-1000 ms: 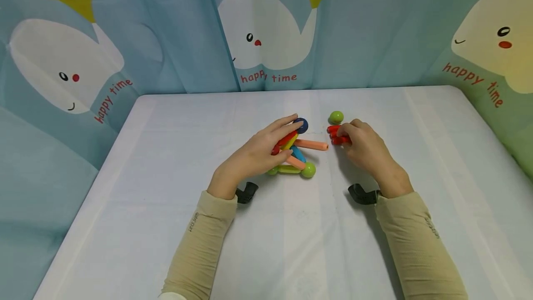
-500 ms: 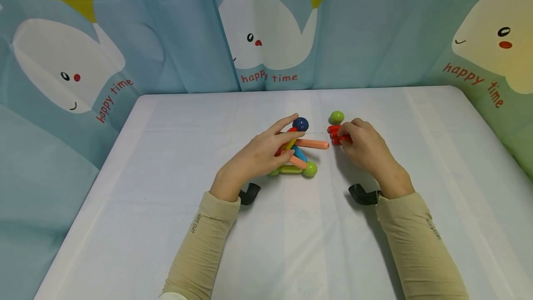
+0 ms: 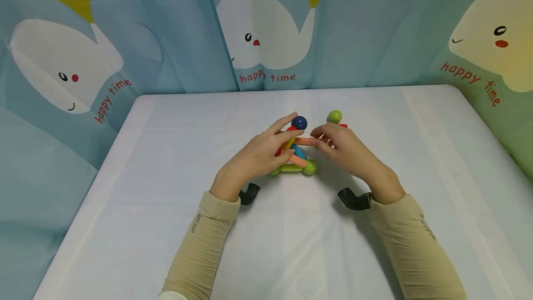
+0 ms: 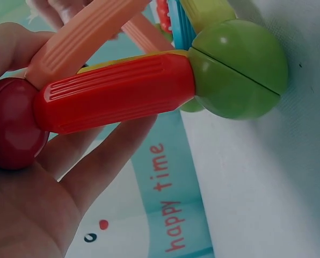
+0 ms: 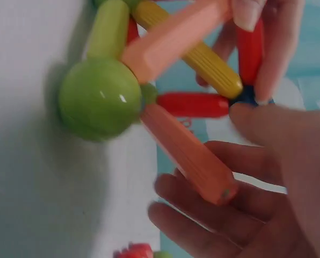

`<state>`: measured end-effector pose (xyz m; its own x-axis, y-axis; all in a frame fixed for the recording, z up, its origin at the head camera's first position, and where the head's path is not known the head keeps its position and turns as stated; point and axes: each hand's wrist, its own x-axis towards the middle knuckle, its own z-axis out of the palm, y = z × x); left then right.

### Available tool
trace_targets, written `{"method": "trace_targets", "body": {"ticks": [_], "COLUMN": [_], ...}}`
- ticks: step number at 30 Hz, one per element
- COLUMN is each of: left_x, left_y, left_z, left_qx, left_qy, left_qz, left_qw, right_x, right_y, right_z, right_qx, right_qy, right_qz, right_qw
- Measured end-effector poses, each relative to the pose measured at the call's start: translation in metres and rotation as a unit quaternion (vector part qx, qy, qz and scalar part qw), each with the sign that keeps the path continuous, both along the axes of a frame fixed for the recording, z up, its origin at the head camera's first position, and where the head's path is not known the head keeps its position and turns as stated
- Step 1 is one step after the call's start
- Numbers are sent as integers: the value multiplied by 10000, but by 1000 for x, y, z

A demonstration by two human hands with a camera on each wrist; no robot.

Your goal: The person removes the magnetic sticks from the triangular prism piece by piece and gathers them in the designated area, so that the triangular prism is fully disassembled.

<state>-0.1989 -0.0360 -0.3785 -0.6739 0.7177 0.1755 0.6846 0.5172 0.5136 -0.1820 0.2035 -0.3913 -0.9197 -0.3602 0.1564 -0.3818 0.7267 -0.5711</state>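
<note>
Toward the middle of the far edge of the table (image 3: 283,244), the rod-and-ball model (image 3: 298,152) is gripped by the left hand (image 3: 260,154), while the right hand (image 3: 347,151), fingers parted, is positioned at the jutting orange rod (image 3: 305,141), contact being uncertain.

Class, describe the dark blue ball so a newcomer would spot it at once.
On the white table, find the stick frame held by the person's left hand. At its upper edge in the head view sits the dark blue ball. Its colour sets it apart from the green balls and the red ball.
</note>
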Motion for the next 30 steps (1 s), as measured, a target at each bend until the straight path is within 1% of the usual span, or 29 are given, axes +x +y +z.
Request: {"method": "trace_targets", "body": {"ticks": [2,6,12,14,20,25,30], "left_x": [0,1,4,4,3,4,5], "left_y": [0,2,3,3,4,6,8], "left_z": [0,1,3,3,4,4,3], "left_qx": [-22,-109,-344,-374,-466,-461,-415], "left_qy": [-9,-32,-118,-75,12,-44,-92], "left_qz": [42,152,354,377,472,501,514], "left_qw": [10000,9998,9987,9986,9978,9977,9978], "right_x": [0,-1,-1,-1,0,2,0], "right_y": [-4,-7,-8,-9,-11,-13,-14], "right_z": [-1,-4,-6,-5,-3,-2,-5], "right_qx": [99,224,276,276,295,237,98], "right_qy": [41,392,628,674,637,522,439], "right_qz": [201,391,384,364,271,229,299], "right_qw": [9997,9982,9969,9967,9972,9981,9985]}}
